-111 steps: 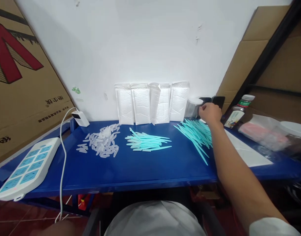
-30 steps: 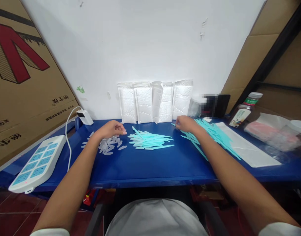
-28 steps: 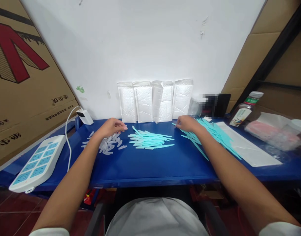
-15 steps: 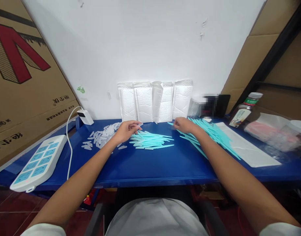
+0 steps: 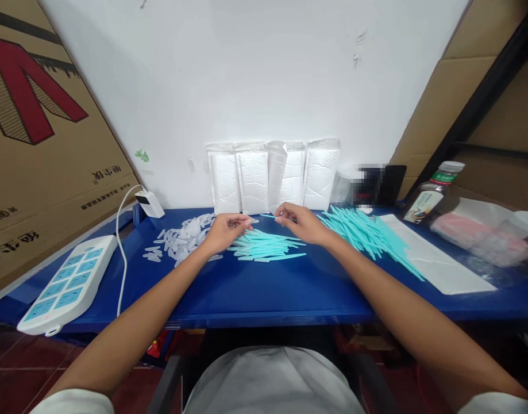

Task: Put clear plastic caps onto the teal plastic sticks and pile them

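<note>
My left hand (image 5: 230,230) pinches a small translucent cap (image 5: 254,221), whose end points right. In my right hand (image 5: 299,222) is a thin turquoise stick (image 5: 268,215), its tip pointing left toward the cap, with a gap between the two. Below both hands lies a pile of turquoise sticks (image 5: 268,246) with whitish left ends, apparently capped. Left of my left hand is a heap of loose translucent caps (image 5: 186,236). Beyond my right wrist a larger pile of turquoise sticks (image 5: 367,230) spreads out, partly over a white sheet (image 5: 440,259).
White padded envelopes (image 5: 251,178) lean against the wall. A power strip (image 5: 68,284) and a white device (image 5: 149,204) with a cable are at the left. At the right stand a bottle (image 5: 431,192) and a clear bag with pink contents (image 5: 479,233). Large cardboard boxes (image 5: 52,172) flank the table.
My right hand has moved left with the turquoise stick, from beside the right pile to near my left hand. My left hand has barely moved and still pinches the cap.
</note>
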Demonstrator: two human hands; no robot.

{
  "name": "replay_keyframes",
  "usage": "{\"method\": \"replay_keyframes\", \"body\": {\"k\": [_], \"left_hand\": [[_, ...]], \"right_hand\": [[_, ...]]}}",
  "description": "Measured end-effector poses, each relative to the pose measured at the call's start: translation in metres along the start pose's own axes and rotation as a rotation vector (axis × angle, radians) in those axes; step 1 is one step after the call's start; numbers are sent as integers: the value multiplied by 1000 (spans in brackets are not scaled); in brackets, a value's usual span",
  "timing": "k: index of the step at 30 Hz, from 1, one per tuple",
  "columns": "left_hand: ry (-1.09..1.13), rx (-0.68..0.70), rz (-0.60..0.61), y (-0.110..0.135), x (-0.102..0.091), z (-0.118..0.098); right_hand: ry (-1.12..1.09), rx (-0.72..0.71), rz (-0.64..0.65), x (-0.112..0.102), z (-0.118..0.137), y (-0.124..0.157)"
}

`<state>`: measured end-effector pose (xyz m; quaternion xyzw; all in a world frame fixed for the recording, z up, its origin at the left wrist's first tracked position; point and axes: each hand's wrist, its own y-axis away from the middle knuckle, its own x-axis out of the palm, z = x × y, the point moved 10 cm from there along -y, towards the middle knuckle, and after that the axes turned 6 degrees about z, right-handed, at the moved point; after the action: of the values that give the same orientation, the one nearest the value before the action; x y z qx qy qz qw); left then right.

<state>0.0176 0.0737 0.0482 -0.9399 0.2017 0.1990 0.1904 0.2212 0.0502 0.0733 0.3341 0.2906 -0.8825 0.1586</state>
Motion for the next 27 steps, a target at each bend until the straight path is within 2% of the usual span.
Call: {"method": "replay_keyframes", "body": {"k": [10,23,27], "left_hand": [[73,-50,7,1,2,3],[51,-49,-15,-1,-3,5],[25,-39,-27,-1,-4,4]], "right_hand": [[-5,-61,5,2,14,1],[4,-84,-32,-9,21,3],[5,-101,-8,-7,24,4]]}}
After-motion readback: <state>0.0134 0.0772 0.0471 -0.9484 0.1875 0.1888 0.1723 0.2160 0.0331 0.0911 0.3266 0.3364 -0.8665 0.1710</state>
